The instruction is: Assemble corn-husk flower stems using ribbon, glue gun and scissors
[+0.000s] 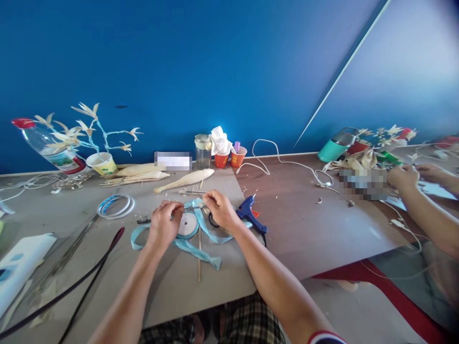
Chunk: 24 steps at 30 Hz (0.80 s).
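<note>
My left hand (165, 220) is closed in a pinch over a light blue ribbon (195, 248) beside its white spool (187, 224). My right hand (221, 209) is also closed, pinching the same ribbon near its upper end. The ribbon trails in loops over the grey table (172, 286) toward me. A thin wooden stick (199, 260) lies under the ribbon, pointing at me. A blue glue gun (251, 216) rests just right of my right hand.
Dried corn husks (184, 180), a husk-flower branch in a yellow cup (103, 163), a plastic bottle (53, 150), a glass jar (203, 152), red paper cups (229, 157) and wire rings (115, 206) line the back. Black cable (82, 282) crosses left. Another person's hands (412, 177) work at the right.
</note>
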Each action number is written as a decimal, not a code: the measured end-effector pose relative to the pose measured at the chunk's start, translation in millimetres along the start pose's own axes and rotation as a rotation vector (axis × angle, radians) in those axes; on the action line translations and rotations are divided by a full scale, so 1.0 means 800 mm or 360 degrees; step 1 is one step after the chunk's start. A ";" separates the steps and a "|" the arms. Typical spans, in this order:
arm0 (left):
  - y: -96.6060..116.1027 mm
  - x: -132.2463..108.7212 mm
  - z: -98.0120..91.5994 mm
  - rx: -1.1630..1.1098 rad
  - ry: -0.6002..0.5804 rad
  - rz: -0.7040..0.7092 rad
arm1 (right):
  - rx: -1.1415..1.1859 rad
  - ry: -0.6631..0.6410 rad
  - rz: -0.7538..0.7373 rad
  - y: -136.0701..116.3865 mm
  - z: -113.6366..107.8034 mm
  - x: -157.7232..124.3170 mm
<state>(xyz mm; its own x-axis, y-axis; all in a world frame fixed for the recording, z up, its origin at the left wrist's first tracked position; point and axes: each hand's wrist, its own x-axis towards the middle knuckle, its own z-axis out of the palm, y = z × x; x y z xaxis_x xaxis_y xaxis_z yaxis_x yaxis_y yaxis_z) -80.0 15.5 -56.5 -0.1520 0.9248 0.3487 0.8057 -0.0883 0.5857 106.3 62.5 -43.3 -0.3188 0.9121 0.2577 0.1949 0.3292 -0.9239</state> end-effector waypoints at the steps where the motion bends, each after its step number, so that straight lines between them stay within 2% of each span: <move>1: -0.002 0.001 -0.001 0.0044 0.0003 -0.0004 | 0.0008 0.0010 0.0009 0.001 0.000 0.000; 7: -0.007 0.005 -0.020 0.0250 -0.0072 -0.0079 | 0.0025 0.0057 0.0058 0.001 -0.002 0.002; 10: -0.011 0.009 -0.025 0.0319 -0.0046 -0.0155 | 0.0011 0.0087 0.0078 0.002 -0.002 0.003; 12: -0.013 0.010 -0.023 0.0286 0.0011 -0.0128 | 0.0002 0.0115 0.0088 0.004 -0.002 0.003; 14: -0.011 0.008 -0.016 0.0228 0.0017 -0.0009 | -0.0002 0.0127 0.0081 0.005 -0.001 0.004; 18: 0.004 -0.002 0.000 0.0262 -0.0253 0.0161 | -0.0022 0.0063 0.0067 0.004 0.000 0.002; 24: 0.016 -0.014 0.003 0.0338 -0.0573 0.0380 | 0.0260 -0.0370 0.0160 0.007 0.001 0.000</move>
<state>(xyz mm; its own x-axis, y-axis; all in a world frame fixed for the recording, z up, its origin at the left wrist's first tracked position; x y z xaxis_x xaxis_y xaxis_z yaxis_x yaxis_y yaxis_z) -66.7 5.1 -55.0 0.2291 0.9605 0.1580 0.8988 -0.2711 0.3444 106.4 63.8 -48.6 -0.5131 0.8515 0.1083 0.0904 0.1791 -0.9797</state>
